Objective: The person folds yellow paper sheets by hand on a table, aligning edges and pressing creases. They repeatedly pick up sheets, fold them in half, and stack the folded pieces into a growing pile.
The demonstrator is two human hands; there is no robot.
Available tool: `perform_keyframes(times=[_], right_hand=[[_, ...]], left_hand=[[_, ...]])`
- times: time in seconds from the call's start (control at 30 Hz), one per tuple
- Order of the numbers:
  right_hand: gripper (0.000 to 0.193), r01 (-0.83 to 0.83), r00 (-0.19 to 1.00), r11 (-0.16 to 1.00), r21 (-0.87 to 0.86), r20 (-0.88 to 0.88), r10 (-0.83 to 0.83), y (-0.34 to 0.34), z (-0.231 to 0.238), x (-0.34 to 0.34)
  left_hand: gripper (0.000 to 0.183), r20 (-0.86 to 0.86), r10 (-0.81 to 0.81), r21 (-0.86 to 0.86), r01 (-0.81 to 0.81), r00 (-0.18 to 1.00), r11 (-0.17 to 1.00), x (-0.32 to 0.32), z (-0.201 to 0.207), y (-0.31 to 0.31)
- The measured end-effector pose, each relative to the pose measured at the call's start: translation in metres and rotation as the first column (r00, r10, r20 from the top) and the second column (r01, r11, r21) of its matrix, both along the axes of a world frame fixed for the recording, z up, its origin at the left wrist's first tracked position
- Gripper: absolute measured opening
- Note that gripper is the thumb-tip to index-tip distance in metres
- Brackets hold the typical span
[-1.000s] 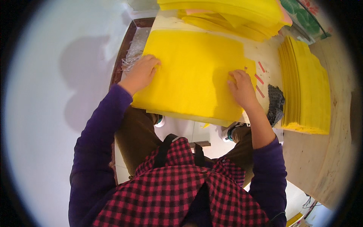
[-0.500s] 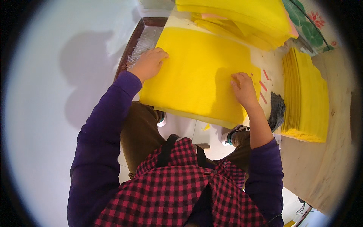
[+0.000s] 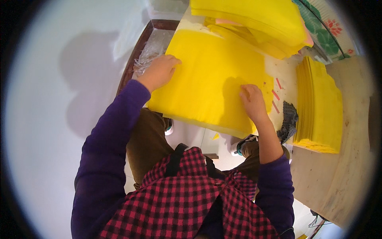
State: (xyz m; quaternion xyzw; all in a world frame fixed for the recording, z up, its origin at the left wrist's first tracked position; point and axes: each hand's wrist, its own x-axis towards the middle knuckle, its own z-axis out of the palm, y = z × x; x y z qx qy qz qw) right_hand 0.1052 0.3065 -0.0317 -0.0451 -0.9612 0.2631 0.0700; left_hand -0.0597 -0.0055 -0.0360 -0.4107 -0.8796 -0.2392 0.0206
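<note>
two hands press flat on a yellow sheet (image 3: pixel 211 79) lying on the pale table (image 3: pixel 286 79): the left hand (image 3: pixel 159 71) at its left edge, the right hand (image 3: pixel 252 101) near its right edge, fingers spread, gripping nothing. a yellow stack (image 3: pixel 322 107) sits just beside.

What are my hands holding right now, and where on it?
Both rest on the large yellow foam sheet: the left hand at its left edge, the right hand flat near its right side. A closed grip cannot be told.
</note>
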Motion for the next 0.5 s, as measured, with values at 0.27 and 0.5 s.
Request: perform_keyframes(times=[0.27, 0.5], right_hand=[[0.026, -0.078, 0.995, 0.996, 0.049, -0.064, 0.081, -0.013, -0.009, 0.014], [0.027, -0.089, 0.994, 0.996, 0.003, 0.060, 0.089, -0.011, 0.000, 0.026]], left_hand=[[0.019, -0.014, -0.094, -0.010, 0.094, 0.995, 0.996, 0.019, -0.003, -0.004], [0.019, 0.082, -0.043, -0.067, 0.049, 0.996, 0.997, 0.030, 0.006, -0.008]])
